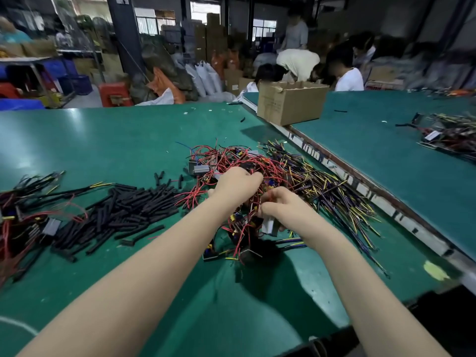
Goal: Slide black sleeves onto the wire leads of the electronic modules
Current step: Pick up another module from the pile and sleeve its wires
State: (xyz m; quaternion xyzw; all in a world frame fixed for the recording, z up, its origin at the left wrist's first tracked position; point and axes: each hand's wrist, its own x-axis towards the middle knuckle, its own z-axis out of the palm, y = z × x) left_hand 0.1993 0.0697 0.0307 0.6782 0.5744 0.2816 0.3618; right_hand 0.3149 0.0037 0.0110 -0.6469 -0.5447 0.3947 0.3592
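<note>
**Both hands working in the module pile; sleeves lying unused to the left**

The left hand is reaching into the tangled heap of electronic modules with red wire leads, fingers curled down among the wires; whether it is gripping any one lead cannot be told. The right hand is sitting just beside it on the near side of the heap, fingers curled around a grey module with its wires trailing beneath.

The black sleeves are lying loose in a broad pile on the green table, left of the heap and apart from both hands. A bundle of modules with dark-covered leads is lying at the far left edge. Yellow and purple wires are spreading out from the heap's right side.

A cardboard box is standing open on the adjoining table, where further wire bundles are lying. Other people are bending over work behind it.
</note>
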